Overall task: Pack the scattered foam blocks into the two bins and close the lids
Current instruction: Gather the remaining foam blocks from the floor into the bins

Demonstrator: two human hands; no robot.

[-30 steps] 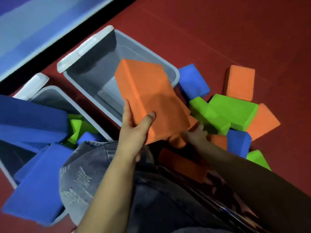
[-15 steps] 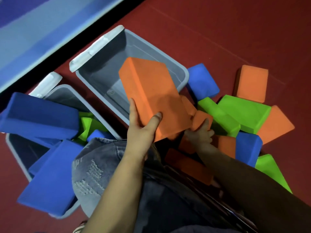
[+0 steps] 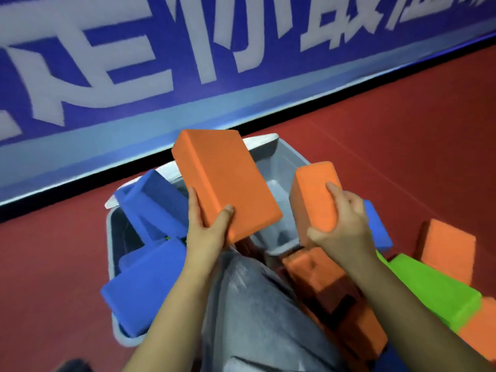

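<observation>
Left hand (image 3: pixel 206 232) gripping large orange block (image 3: pixel 222 181) above grey bin (image 3: pixel 281 154). Right hand (image 3: pixel 346 224) clutching smaller orange block (image 3: pixel 314 194) alongside.

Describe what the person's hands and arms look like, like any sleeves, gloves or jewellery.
Both hands, left and right, are bare, with no gloves or rings in view. The forearms are bare too: no sleeves, watch or bracelet show, as far as this blurred view reaches.
</observation>
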